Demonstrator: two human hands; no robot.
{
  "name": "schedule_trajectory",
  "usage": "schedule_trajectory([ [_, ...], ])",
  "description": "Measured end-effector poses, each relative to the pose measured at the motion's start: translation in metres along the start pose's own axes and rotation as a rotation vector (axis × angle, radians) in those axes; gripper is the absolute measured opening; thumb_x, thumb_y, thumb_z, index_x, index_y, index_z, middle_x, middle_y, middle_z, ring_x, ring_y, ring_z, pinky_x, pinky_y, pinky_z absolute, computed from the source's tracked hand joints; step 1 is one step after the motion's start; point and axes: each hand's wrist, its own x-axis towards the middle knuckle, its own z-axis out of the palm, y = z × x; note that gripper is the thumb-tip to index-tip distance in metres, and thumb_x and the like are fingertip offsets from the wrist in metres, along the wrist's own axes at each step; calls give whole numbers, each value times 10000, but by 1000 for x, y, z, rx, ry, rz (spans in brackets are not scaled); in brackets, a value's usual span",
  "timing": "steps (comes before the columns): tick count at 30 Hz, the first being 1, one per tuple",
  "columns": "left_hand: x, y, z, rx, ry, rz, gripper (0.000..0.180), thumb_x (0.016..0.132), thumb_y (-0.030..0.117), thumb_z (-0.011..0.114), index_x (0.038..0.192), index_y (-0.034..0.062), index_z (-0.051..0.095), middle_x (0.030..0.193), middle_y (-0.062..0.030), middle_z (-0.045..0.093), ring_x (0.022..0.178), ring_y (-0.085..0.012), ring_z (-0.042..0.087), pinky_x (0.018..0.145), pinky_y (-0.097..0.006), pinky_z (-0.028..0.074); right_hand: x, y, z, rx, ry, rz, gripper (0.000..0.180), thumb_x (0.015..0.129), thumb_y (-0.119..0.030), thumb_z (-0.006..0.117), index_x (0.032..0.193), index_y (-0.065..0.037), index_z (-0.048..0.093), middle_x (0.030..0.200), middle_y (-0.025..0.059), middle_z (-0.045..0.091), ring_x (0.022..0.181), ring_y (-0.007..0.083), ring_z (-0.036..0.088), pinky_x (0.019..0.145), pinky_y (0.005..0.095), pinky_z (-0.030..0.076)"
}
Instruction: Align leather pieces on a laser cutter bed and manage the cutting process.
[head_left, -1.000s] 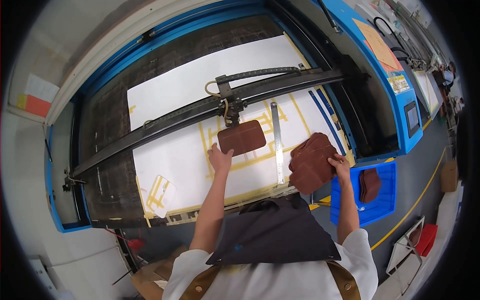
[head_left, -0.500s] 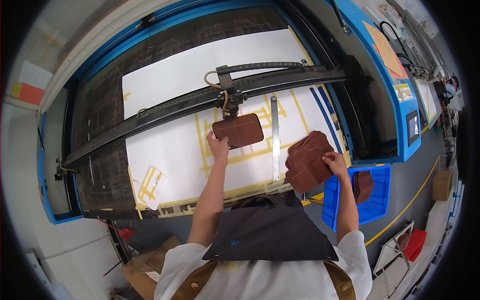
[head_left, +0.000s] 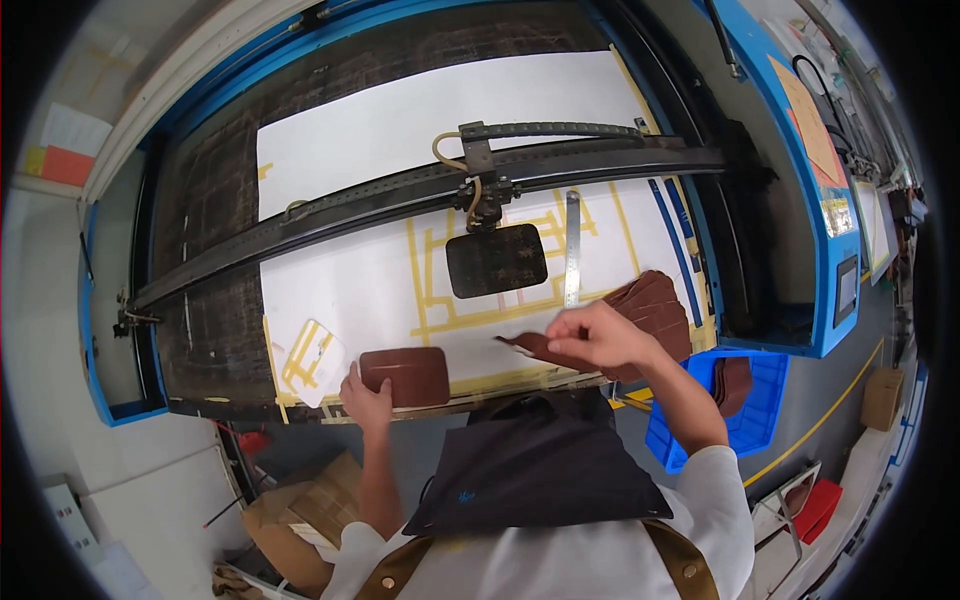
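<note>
My left hand (head_left: 367,401) grips the left end of a brown rounded-corner leather panel (head_left: 408,378) at the near edge of the white board (head_left: 330,270). In my right hand (head_left: 600,335) another brown leather panel (head_left: 545,348) is pinched; it looks bent, seen nearly edge-on and partly hidden by the fingers. Behind that hand, a fanned stack of brown leather panels (head_left: 660,310) lies at the board's near right corner. A dark rounded rectangle (head_left: 497,262), bordered by yellow tape strips, shows in the board below the machine's head (head_left: 486,205).
The black gantry beam (head_left: 370,215) crosses above the board. A steel ruler (head_left: 572,250) lies right of the dark rectangle. At near left sits a white taped template (head_left: 314,362). A blue bin (head_left: 660,425) holding leather pieces stands at the lower right, beside the blue machine housing (head_left: 835,250).
My left hand has drawn its leather panel off the dark rectangle, toward me and left. The right hand has moved left from the stack with a panel. The view has shifted slightly.
</note>
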Motion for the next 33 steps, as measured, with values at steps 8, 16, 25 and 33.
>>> schedule_trajectory([
  [8, 43, 107, 35, -1758, -771, -273, 597, 992, 480, 499, 1401, 50, 429, 1201, -96, 618, 1084, -193, 597, 892, -343, 492, 126, 120, 22, 526, 227, 42, 92, 933, -122, 658, 961, -45, 616, 728, -44, 614, 662, 33, 527, 606, 217, 436],
  [16, 105, 168, 103, -1089, -406, 109, 216, 831, 141, 753, 979, 3, 680, 874, -67, 693, 807, -147, 645, 715, -284, 514, 158, 191, 30, 20, 576, 310, 155, 878, -154, 701, 909, -9, 655, 713, 46, 661, 564, 106, 606, 525, 281, 491],
  [25, 122, 218, 80, -534, -148, 237, 304, 770, 166, 785, 1035, 54, 686, 902, -106, 712, 817, -246, 684, 750, -350, 523, 158, 165, 17, 64, 674, 332, 159, 885, -137, 684, 957, 1, 652, 720, 62, 659, 542, 138, 644, 511, 287, 511],
  [33, 115, 204, 95, -568, -157, 273, 576, 726, 59, 795, 1262, 96, 586, 869, -37, 678, 743, -156, 633, 723, -302, 528, 147, 180, 25, 71, 713, 355, 159, 824, -89, 667, 974, -38, 654, 775, 89, 687, 703, 243, 685, 669, 363, 534],
])
